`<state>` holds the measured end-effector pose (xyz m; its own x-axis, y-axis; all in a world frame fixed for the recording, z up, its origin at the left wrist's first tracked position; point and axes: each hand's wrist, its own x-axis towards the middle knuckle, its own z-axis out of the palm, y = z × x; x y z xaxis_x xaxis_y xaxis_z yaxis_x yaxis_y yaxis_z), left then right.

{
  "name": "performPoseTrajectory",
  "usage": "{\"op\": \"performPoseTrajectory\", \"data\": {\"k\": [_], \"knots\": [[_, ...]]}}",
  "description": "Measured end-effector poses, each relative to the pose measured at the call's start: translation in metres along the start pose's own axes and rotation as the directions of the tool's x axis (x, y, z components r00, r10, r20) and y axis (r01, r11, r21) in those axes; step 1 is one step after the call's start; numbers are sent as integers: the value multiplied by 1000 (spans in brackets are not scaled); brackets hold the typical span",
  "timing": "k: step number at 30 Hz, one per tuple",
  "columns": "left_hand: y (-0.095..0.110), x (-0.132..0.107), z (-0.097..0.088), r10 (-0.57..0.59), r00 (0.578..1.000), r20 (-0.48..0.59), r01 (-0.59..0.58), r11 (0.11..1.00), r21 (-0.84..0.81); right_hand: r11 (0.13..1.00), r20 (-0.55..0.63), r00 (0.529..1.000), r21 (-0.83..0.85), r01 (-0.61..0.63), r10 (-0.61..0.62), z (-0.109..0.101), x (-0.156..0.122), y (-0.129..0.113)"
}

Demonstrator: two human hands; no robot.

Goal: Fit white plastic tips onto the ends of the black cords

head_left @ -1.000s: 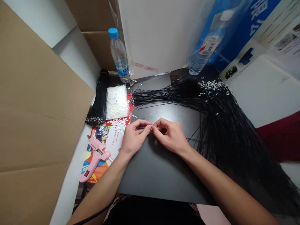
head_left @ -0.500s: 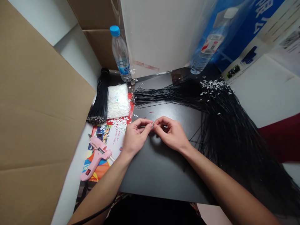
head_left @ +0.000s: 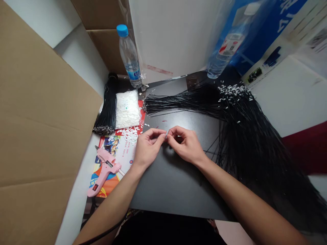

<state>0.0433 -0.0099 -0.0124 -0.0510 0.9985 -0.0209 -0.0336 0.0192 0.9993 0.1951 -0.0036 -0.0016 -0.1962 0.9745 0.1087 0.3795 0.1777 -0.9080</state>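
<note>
My left hand (head_left: 147,148) and my right hand (head_left: 186,144) meet fingertip to fingertip above the dark table (head_left: 176,190). Both are closed in a pinch around something tiny and pale, too small and covered to name. Just left of my left hand lie loose small white connector housings (head_left: 130,133), below a clear bag full of white pieces (head_left: 127,110). Beyond my hands stretches a bundle of thin black wires (head_left: 178,102), with metal-tipped ends at its left. A larger heap of black wires (head_left: 247,136), topped with white connectors (head_left: 233,92), lies to the right.
A pink glue gun (head_left: 104,172) rests on a colourful printed sheet (head_left: 102,191) at left. Another black wire bundle (head_left: 105,109) lies behind it. A blue-capped water bottle (head_left: 129,58) and a white-capped one (head_left: 227,49) stand at the back. Cardboard (head_left: 38,119) walls the left side.
Both hands keep their pinch at nearly the same spot, with only slight finger movement. The whole view has shifted slightly.
</note>
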Motion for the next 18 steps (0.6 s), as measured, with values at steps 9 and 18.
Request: {"op": "performPoseTrajectory", "data": {"k": [9,18], "knots": [[1,2,-4,-38,998,50,38,999,10,999,13,999,-10,45,-45,0,0,2],[-2,2,-5,-75,996,52,74,997,9,993,26,996,-83,87,-85,0,-1,1]]}}
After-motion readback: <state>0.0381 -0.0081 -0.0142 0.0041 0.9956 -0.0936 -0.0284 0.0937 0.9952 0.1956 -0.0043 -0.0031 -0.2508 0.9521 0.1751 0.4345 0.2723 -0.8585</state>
